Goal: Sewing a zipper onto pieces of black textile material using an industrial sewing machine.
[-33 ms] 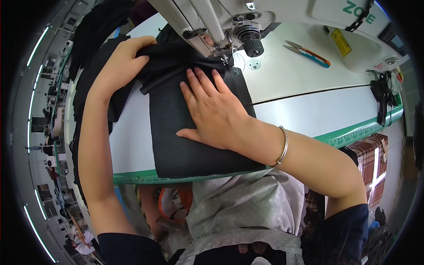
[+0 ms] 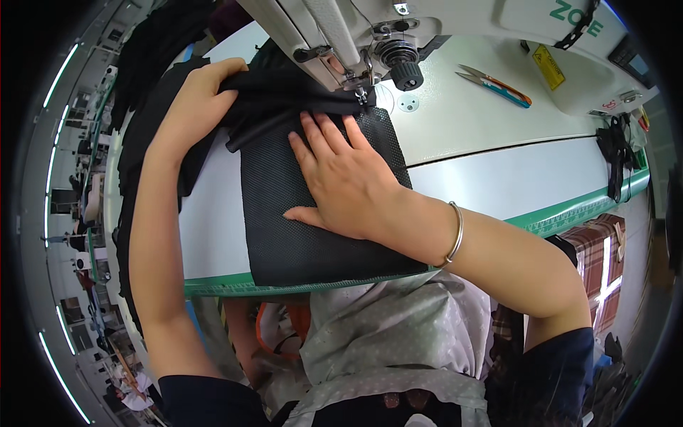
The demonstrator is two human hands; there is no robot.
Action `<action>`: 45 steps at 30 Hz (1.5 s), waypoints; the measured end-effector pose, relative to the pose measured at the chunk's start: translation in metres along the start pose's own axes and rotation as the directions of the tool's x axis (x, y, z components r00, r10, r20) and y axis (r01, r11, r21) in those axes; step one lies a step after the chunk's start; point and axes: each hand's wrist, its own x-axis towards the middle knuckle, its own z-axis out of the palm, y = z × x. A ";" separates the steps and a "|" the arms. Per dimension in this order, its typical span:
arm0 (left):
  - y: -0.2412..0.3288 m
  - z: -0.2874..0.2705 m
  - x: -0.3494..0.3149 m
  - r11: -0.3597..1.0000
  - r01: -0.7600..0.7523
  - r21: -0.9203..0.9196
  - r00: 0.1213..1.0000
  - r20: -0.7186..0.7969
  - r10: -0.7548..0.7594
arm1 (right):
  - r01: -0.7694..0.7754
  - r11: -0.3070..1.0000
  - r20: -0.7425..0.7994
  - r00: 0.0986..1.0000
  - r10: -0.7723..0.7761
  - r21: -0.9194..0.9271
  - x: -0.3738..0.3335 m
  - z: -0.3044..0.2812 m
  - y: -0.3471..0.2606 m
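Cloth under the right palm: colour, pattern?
Black cloth, fine mesh pattern; shows best in the head view.

Head-worn fisheye — wide, facing down, close over worktable (image 2: 498, 181)

We cannot see the stretch of rectangular black mesh panel (image 2: 284, 245) under the bare right hand (image 2: 348, 174), nor the part of its far end beneath the folded black cloth (image 2: 284, 96). Our view's far edge cuts off the white metal sewing machine (image 2: 473, 18); its near edge crops both dark navy sleeves (image 2: 206, 398).
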 end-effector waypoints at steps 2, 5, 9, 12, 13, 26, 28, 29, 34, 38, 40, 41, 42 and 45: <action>-0.004 0.016 -0.001 0.902 -0.029 0.432 0.986 -0.136 0.097 | 0.003 1.000 -0.007 1.000 -0.003 0.015 0.000 0.000 0.000; 0.000 0.028 0.008 0.901 -0.034 0.433 0.960 -0.237 0.150 | -0.006 1.000 -0.032 0.999 0.006 0.026 -0.002 -0.001 0.003; 0.008 0.020 0.015 0.947 -0.023 0.321 0.951 -0.286 0.120 | -0.056 0.995 0.087 0.994 0.063 -0.082 -0.002 -0.009 0.003; -0.008 -0.006 0.016 0.993 0.028 -0.116 0.998 -0.059 -0.035 | -0.039 0.999 -0.004 0.999 0.039 -0.016 0.001 -0.004 -0.005; 0.024 -0.011 0.006 0.967 0.132 -0.217 0.987 -0.059 -0.147 | -0.068 0.998 0.024 0.997 0.068 0.003 0.001 -0.004 -0.004; 0.021 -0.008 -0.100 0.885 0.400 -0.238 0.891 0.330 -0.313 | 0.040 0.976 0.115 0.991 -0.067 0.215 -0.055 -0.036 -0.010; 0.010 -0.005 -0.108 0.866 0.334 -0.372 0.941 0.070 -0.332 | 0.047 0.966 0.152 0.984 -0.088 0.254 -0.064 -0.048 -0.009; 0.008 -0.004 -0.112 0.951 0.298 -0.079 0.944 -0.123 -0.306 | 0.048 0.961 0.149 0.985 -0.092 0.272 -0.067 -0.052 -0.009; 0.067 0.029 -0.100 0.891 -0.125 0.436 0.883 -0.361 0.300 | 0.031 0.965 0.157 0.985 -0.074 0.260 -0.072 -0.052 -0.003; 0.072 0.051 -0.089 0.953 -0.097 0.288 0.942 -0.283 0.181 | 0.051 0.963 0.140 0.986 -0.091 0.263 -0.071 -0.052 -0.005; 0.061 0.055 -0.078 0.992 -0.049 0.114 0.974 -0.214 0.073 | 0.050 0.964 0.135 0.987 -0.088 0.262 -0.072 -0.052 -0.003; 0.059 0.052 -0.076 0.999 0.045 -0.026 0.985 -0.162 -0.049 | 0.059 0.962 0.125 0.988 -0.095 0.268 -0.072 -0.052 -0.003; 0.058 0.050 -0.073 0.976 0.145 -0.161 0.983 -0.092 -0.161 | 0.064 0.960 0.116 0.988 -0.099 0.271 -0.072 -0.051 -0.003; 0.042 0.044 -0.070 0.997 0.056 -0.050 0.996 -0.063 -0.059 | 0.061 0.962 0.108 0.990 -0.093 0.266 -0.073 -0.048 -0.004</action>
